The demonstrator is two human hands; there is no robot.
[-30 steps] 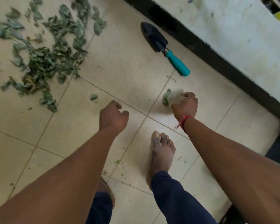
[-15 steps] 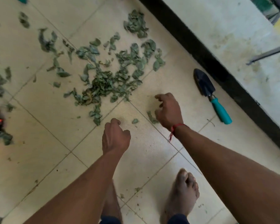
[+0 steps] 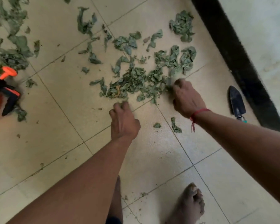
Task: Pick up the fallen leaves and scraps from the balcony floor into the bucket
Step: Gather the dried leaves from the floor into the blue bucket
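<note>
Crumpled green leaves (image 3: 141, 78) lie in a loose pile across the tiles, with more scattered at the far left (image 3: 11, 50) and top right (image 3: 182, 25). My right hand (image 3: 187, 99), a red thread round its wrist, reaches into the pile's right edge with fingers curled into blurred leaves. My left hand (image 3: 124, 121) sits at the pile's near edge, fingers curled under and fingertips touching leaf bits; its palm is hidden. Two small loose leaves (image 3: 175, 126) lie between my hands. No bucket is in view.
A dark garden trowel (image 3: 236, 102) lies on the floor at right beside the black skirting (image 3: 233, 54) of a pale wall. An orange and black spray bottle (image 3: 2, 92) stands at the left edge. My bare feet (image 3: 191, 204) are on the tiles below.
The view has swung toward the leaf pile. Both hands moved forward to its near edge; the right hand left a single leaf on the floor and now digs into the pile.
</note>
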